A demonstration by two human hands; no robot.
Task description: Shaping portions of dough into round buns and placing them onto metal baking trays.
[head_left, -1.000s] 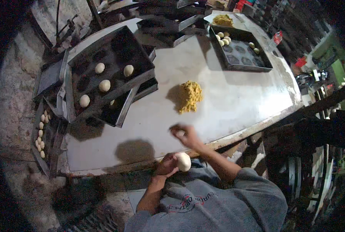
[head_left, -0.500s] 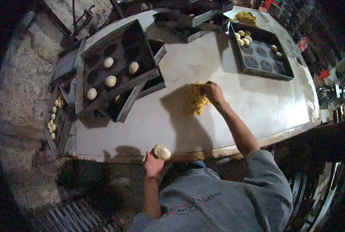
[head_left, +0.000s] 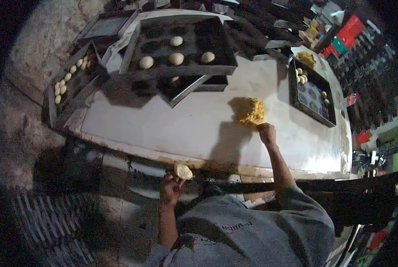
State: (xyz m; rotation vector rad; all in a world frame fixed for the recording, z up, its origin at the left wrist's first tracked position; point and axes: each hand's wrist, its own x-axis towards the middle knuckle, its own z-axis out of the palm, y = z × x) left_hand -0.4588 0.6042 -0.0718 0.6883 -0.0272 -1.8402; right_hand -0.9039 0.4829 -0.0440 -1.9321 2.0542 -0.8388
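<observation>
Dough ball (head_left: 183, 171), one, sat pinched in my left hand (head_left: 171, 189) at the table (head_left: 172, 129) edge. My right hand (head_left: 266, 133) touched the single yellow dough heap (head_left: 251, 111); finger spread unclear. Nearest tray (head_left: 181, 49) held four balls.

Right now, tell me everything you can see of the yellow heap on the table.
The yellow heap is a loose, crumbly mound with a rough, ragged surface, like shredded or crumbled filling. It lies directly on the pale table, right of the middle, apart from the dark trays. The right hand meets its near edge, fingers closed at the crumbs. Its shadow falls beside and below it.
</observation>
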